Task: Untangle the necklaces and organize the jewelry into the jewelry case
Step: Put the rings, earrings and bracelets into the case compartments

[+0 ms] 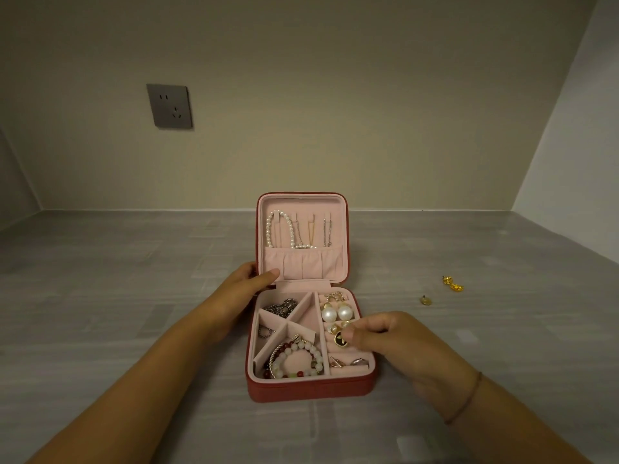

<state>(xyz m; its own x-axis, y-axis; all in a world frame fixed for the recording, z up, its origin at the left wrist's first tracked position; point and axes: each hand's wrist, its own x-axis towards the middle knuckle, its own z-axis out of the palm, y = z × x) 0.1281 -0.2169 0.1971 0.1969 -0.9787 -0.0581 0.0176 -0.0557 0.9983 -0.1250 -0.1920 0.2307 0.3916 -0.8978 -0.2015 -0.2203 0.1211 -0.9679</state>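
A red jewelry case (311, 390) with pink lining stands open on the grey table. Its upright lid holds a pearl necklace (278, 229) and thin chains (311, 232) on hooks. My left hand (248, 279) grips the lid's left edge, thumb on the pink pocket. In the base lie a silver chain (283, 308), beaded bracelets (294, 360), two pearl earrings (336, 313) and rings (348, 362). My right hand (385, 336) pinches a black and gold earring (341, 339) over the right-hand roll section.
On the table to the right of the case lie gold earrings (452, 283) and a small round gold piece (425, 300). A grey wall socket (169, 106) sits on the back wall. A white side wall closes the right.
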